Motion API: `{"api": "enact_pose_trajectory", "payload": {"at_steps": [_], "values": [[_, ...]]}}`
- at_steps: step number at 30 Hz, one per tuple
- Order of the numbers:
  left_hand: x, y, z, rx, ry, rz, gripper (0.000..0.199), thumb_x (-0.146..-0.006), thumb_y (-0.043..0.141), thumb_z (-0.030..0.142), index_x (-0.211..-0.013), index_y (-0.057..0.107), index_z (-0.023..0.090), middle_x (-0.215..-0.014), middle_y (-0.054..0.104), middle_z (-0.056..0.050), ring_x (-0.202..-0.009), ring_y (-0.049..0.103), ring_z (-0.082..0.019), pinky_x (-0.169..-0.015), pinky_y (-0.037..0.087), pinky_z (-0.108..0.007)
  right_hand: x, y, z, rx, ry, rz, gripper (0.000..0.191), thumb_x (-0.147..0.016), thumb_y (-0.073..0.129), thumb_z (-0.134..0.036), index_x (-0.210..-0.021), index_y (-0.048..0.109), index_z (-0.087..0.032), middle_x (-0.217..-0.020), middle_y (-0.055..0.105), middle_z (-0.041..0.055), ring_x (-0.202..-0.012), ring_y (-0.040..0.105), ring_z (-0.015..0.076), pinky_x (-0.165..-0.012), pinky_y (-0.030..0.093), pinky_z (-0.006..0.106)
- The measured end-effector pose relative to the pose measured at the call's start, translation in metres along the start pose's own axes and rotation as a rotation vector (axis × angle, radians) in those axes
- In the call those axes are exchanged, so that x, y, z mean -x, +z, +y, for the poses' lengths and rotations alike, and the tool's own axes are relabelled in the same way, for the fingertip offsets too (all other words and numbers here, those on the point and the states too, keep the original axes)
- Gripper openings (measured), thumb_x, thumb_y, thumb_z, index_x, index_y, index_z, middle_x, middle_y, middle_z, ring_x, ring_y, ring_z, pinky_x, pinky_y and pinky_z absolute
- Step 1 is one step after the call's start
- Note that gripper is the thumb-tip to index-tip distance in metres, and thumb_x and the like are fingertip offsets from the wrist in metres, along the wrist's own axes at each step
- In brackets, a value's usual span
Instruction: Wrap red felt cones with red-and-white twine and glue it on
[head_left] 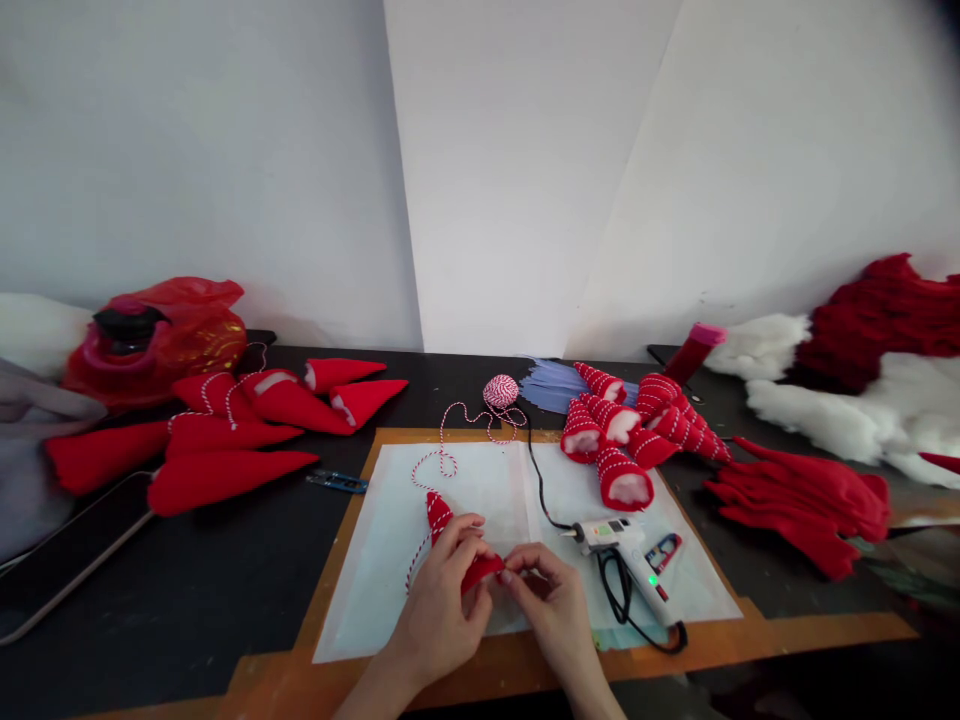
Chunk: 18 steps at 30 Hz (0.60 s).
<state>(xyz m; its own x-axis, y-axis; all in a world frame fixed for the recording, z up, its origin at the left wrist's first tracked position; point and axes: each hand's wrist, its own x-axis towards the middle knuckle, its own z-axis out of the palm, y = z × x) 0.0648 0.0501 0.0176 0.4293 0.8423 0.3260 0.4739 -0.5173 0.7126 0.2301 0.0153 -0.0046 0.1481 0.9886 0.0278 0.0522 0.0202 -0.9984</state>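
Observation:
My left hand (444,605) is wrapped round a small red felt cone (437,511), its tip pointing away from me and the rest largely hidden. Red-and-white twisted cord (415,560) runs beside the cone and loops back over the white work sheet (364,590) to a cord ball (501,391). At the cone's right edge, the thumb and fingers of my right hand (551,605) pinch the felt. To the right of that hand lies a white glue gun (626,552) with a green light lit.
Several cord-wrapped stuffed cones (625,478) sit at the sheet's back right. Plain red cones (232,475) lie on the left beside a blue cutter (337,481). Small snips (663,552) rest by the glue gun. Red fabric (806,505) and white stuffing (832,420) are at far right.

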Motion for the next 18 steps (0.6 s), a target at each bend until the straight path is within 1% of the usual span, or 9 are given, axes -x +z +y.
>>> {"api": "enact_pose_trajectory", "payload": {"at_steps": [3,6,8,11,12,14,18], "values": [[0.001,-0.003,0.001,0.022,0.012,-0.021,0.032,-0.075,0.053,0.005,-0.101,0.057,0.021,-0.126,0.053,-0.013,-0.127,0.051,-0.029,-0.101,0.051,-0.045,-0.001,0.003,0.003,0.046,0.003,0.032,0.009,-0.082,0.066,-0.028,-0.082,0.063,-0.019,-0.080,0.065,0.0033,-0.074,0.062,0.0189,-0.063,0.050,0.027],[-0.001,-0.001,0.001,0.017,-0.012,0.011,0.025,-0.079,0.050,0.005,-0.096,0.059,0.021,-0.123,0.055,-0.012,-0.121,0.056,-0.027,-0.097,0.053,-0.043,-0.001,0.006,0.004,0.111,-0.013,0.089,0.011,-0.083,0.063,-0.027,-0.090,0.060,-0.020,-0.082,0.062,0.0022,-0.069,0.059,0.0170,-0.058,0.048,0.026],[-0.002,0.000,0.000,0.008,-0.017,0.029,0.019,-0.084,0.050,0.009,-0.094,0.060,0.021,-0.122,0.057,-0.012,-0.116,0.060,-0.026,-0.094,0.054,-0.041,-0.001,0.008,0.003,0.155,-0.033,0.115,0.014,-0.083,0.062,-0.026,-0.095,0.060,-0.020,-0.088,0.062,0.0033,-0.068,0.057,0.0163,-0.056,0.047,0.025],[-0.005,0.001,0.002,0.005,-0.009,0.044,0.013,-0.090,0.050,0.015,-0.094,0.061,0.022,-0.120,0.058,-0.011,-0.112,0.062,-0.025,-0.092,0.055,-0.040,-0.001,0.011,0.001,0.197,-0.068,0.122,0.017,-0.085,0.060,-0.024,-0.102,0.061,-0.021,-0.100,0.064,0.0066,-0.076,0.060,0.0180,-0.060,0.049,0.026],[-0.005,0.001,0.002,0.007,-0.005,0.046,0.012,-0.091,0.050,0.016,-0.094,0.061,0.022,-0.119,0.059,-0.011,-0.111,0.063,-0.024,-0.091,0.055,-0.039,-0.001,0.011,0.001,0.204,-0.076,0.118,0.017,-0.085,0.059,-0.024,-0.102,0.061,-0.021,-0.101,0.064,0.0068,-0.080,0.062,0.0190,-0.061,0.050,0.027],[-0.005,0.000,0.003,0.006,0.000,0.039,0.012,-0.092,0.050,0.016,-0.094,0.061,0.022,-0.118,0.060,-0.011,-0.111,0.063,-0.024,-0.091,0.056,-0.038,-0.001,0.012,0.001,0.214,-0.084,0.110,0.017,-0.086,0.057,-0.023,-0.103,0.061,-0.020,-0.094,0.066,0.0060,-0.081,0.064,0.0202,-0.063,0.052,0.027],[-0.002,-0.001,0.001,-0.020,0.036,0.010,0.019,-0.089,0.050,0.011,-0.099,0.062,0.022,-0.119,0.060,-0.011,-0.111,0.063,-0.023,-0.092,0.056,-0.038,-0.001,0.012,0.007,0.231,-0.082,0.145,0.020,-0.086,0.054,-0.019,-0.104,0.061,-0.019,-0.086,0.068,0.0046,-0.073,0.064,0.0199,-0.066,0.052,0.030]]}}
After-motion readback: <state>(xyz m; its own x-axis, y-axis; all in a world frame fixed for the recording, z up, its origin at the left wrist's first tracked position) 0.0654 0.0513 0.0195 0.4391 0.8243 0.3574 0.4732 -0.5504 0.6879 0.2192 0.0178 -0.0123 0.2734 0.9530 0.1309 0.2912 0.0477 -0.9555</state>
